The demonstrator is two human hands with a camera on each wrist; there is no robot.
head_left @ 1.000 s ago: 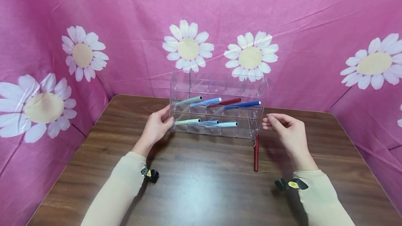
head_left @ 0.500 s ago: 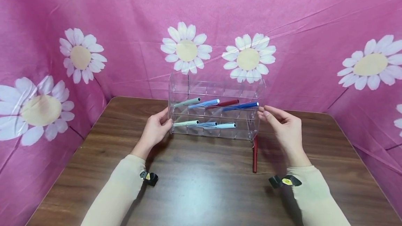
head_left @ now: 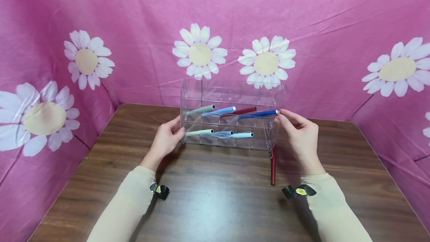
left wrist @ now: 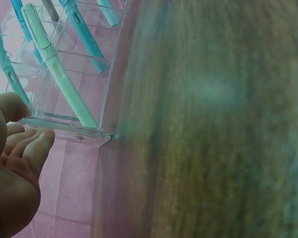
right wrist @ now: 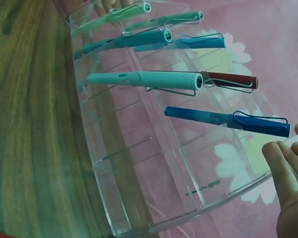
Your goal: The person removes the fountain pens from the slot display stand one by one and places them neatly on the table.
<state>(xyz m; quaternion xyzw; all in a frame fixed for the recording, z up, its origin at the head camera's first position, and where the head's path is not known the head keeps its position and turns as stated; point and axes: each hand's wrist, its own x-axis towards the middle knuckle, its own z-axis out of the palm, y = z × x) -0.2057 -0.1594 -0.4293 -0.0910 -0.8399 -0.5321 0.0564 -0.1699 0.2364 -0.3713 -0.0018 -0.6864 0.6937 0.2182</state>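
Observation:
A clear tiered pen rack [head_left: 235, 143] stands at the back of the table. My left hand [head_left: 164, 137] pinches its left side panel, thumb on one face and fingers on the other, as the left wrist view shows. Pens lie in two tiers. The right end of the upper row is a dark blue pen [head_left: 260, 114], with a dark red pen [head_left: 246, 110] beside it. My right hand [head_left: 302, 137] is at the rack's right side. In the right wrist view its thumb and fingers are spread apart close to the dark blue pen's [right wrist: 258, 124] capped end, with nothing between them.
Another dark red pen [head_left: 273, 167] lies on the brown wooden table [head_left: 201, 204], at the rack's front right corner. The lower tier holds a light green pen [head_left: 200, 132] and blue ones. A pink flowered cloth [head_left: 151, 18] hangs behind and on both sides.
My right hand has moved left to the rack's side and the dark blue pen's end, its thumb and fingers parting. My left hand has stayed on the rack.

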